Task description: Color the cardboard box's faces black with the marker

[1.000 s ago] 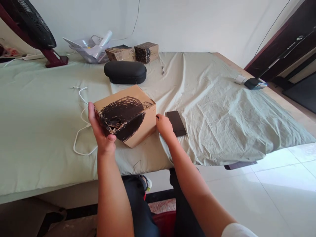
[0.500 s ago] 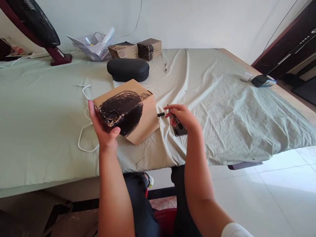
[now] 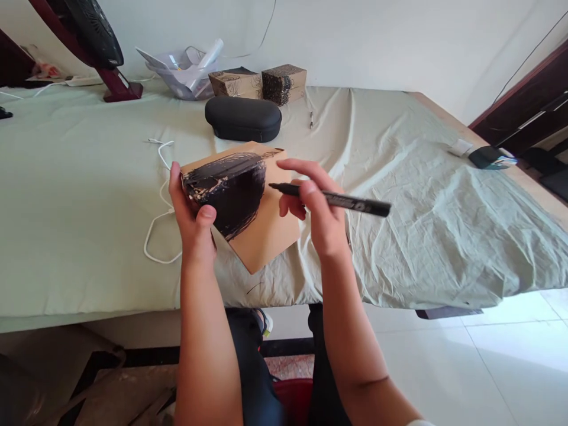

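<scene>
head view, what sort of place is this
Likely a room in a home, though the view can't settle it: a fan stands on a widely spread pale green cloth, with a clear plastic basket near the plain wall.

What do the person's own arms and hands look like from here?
The left hand and right hand wear no gloves, and no rings or watch show. The left arm is bare as far as visible; a white sleeve edges the right arm.
</scene>
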The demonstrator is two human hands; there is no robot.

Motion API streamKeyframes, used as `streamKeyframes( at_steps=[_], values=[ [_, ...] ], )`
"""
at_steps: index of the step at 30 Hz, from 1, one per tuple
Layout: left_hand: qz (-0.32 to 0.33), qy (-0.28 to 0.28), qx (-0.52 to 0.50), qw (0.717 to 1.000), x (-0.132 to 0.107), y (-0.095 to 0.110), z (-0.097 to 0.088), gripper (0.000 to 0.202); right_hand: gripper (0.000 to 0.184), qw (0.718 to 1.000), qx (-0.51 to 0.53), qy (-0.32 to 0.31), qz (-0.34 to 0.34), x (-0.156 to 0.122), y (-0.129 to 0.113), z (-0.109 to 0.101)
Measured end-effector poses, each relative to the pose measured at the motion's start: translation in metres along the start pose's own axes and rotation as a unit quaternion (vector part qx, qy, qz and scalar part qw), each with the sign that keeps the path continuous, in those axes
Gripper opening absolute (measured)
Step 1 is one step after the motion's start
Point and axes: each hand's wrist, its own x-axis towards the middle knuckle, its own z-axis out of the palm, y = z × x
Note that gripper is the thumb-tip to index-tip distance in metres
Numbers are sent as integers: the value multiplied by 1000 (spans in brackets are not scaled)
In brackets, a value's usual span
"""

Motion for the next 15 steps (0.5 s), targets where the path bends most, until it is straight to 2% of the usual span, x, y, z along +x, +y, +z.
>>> streamKeyframes(
  at_steps=[4,9,12,15],
  values=[
    [16,-1,-11,1000,-1,-2,-3,122,9,996,-78,11,-40,-3,5,25],
    [32,2,-16,999,-4,-6,-10,112,10,991,-129,7,-25,-4,23,35],
    [46,-35,-10,998,-5,-5,-16,112,10,992,-122,11,-28,-5,28,38],
    [52,-110,1,993,-7,-5,-21,132,10,992,-119,16,-34,-6,30,39]
  ],
)
